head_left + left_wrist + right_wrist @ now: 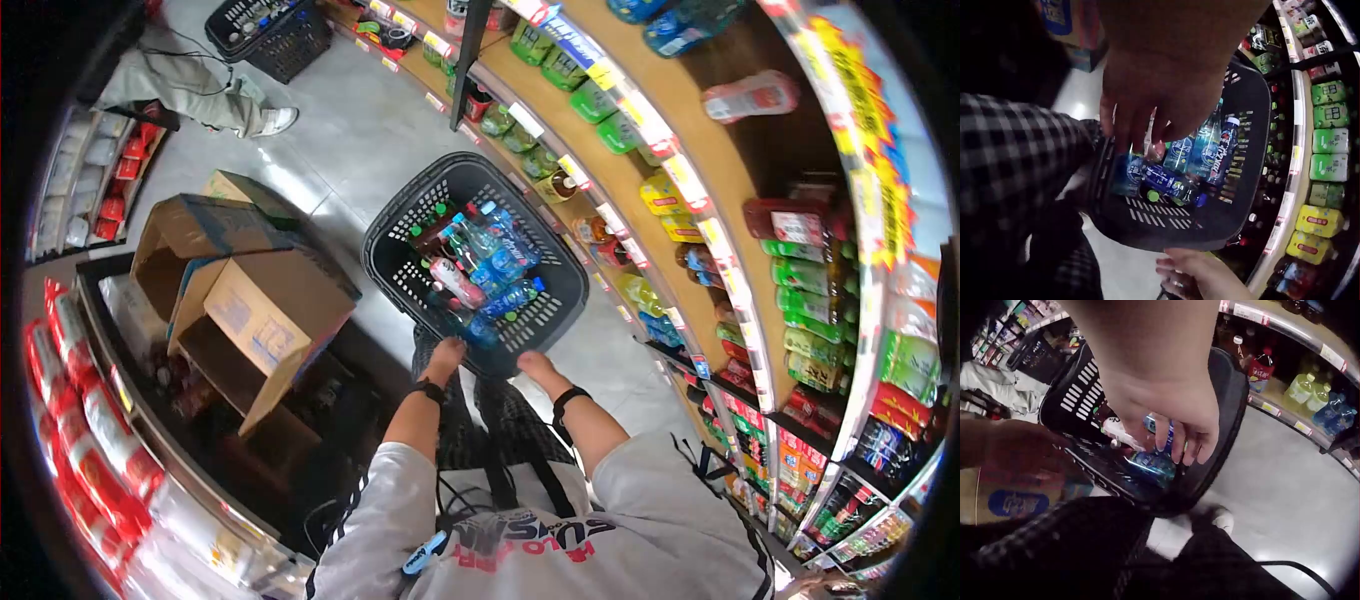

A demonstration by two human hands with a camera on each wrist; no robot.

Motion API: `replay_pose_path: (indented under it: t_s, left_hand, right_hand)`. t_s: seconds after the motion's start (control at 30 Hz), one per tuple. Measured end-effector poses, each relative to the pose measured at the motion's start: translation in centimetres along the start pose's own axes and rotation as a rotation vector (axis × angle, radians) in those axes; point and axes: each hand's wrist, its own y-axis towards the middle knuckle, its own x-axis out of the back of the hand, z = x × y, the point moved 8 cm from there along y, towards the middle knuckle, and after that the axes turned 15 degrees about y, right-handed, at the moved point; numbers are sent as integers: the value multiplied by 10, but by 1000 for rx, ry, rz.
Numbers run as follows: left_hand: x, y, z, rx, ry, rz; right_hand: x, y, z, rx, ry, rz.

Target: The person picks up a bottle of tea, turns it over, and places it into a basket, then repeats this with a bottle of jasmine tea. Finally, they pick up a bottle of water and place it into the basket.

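A black plastic shopping basket (572, 290) with slotted walls is held in front of the person's body. At its near rim, the left hand (447, 352) grips the left side and the right hand (537, 366) grips the right. In the right wrist view, the right hand's fingers (1161, 434) curl over the rim into the basket. The left hand (1160, 87) covers part of the rim in its own wrist view. Several drink bottles lie inside, among them a blue-labelled bottle (520, 296) and a pink-and-white bottle (455, 283).
Shelves of drinks (655, 130) curve along the right side. Open cardboard boxes (250, 310) stand at the left, with red packages (95, 440) nearer. Beyond, another black basket (285, 55) and another person's leg (200, 95) are in the aisle.
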Motion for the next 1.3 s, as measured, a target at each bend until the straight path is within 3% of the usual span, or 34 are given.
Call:
replay_pose_path:
  t_s: [0.03,0.07,0.1,0.13,0.17,0.2,0.27,0.37,0.4,0.5,0.53,0.63,0.7,0.73,0.8,0.9,0.97,1.0,1.03,1.1,1.13,1.23,1.3]
  left_hand:
    - [5,10,-3,60,-153,20]
    - [10,16,-16,122,-306,38]
    - [13,27,-24,185,-450,56]
    - [14,42,-29,161,-472,79]
    - [15,57,-33,137,-496,100]
    - [21,74,-39,107,-520,118]
    - [41,82,-74,159,-507,203]
    - [66,103,-91,133,-464,237]
    - [73,103,-93,143,-494,221]
    - [92,101,-85,232,-469,173]
    - [88,109,-66,207,-486,151]
    - [97,100,-61,160,-432,160]
    - [93,97,-41,182,-491,167]
    - [91,93,-38,229,-478,178]
    - [86,83,-43,309,-458,193]
    - [84,55,-71,218,-326,121]
    - [70,66,-69,-224,-242,-24]
    - [76,36,-108,-235,-102,80]
    - [60,33,-105,-241,-248,235]
    - [77,-18,-167,-795,258,-50]
    - [69,-29,-178,-875,448,-41]
    - [79,-141,-258,-1131,532,74]
    - [78,-183,-271,-1170,576,94]
  right_hand:
    - [1,26,-9,-53,288,-132]
    - [1,54,-2,-4,171,-144]
    - [1,80,-5,8,498,-162]
    - [18,98,21,-48,223,-293]
    - [28,118,41,-191,258,-261]
    - [35,139,51,-238,371,-358]
    - [55,183,83,14,-12,-579]
    - [64,237,119,-38,22,-348]
    - [66,254,122,83,20,-452]
    - [51,311,79,-195,-226,-308]
    - [64,310,91,-262,-396,-470]
    - [68,314,92,-260,-414,-326]
    - [78,293,105,-193,-376,-428]
    - [79,280,111,-177,-341,-375]
    - [103,218,162,36,-322,-475]
    - [94,162,150,115,-146,-397]
    - [92,118,146,137,-74,-383]
    - [101,84,168,183,-58,-387]
    - [112,51,194,169,62,-346]
    - [114,-6,215,82,207,-321]
    - [123,-40,243,250,347,-355]
    - [136,-120,277,304,436,-450]
    - [151,-163,286,387,429,-583]
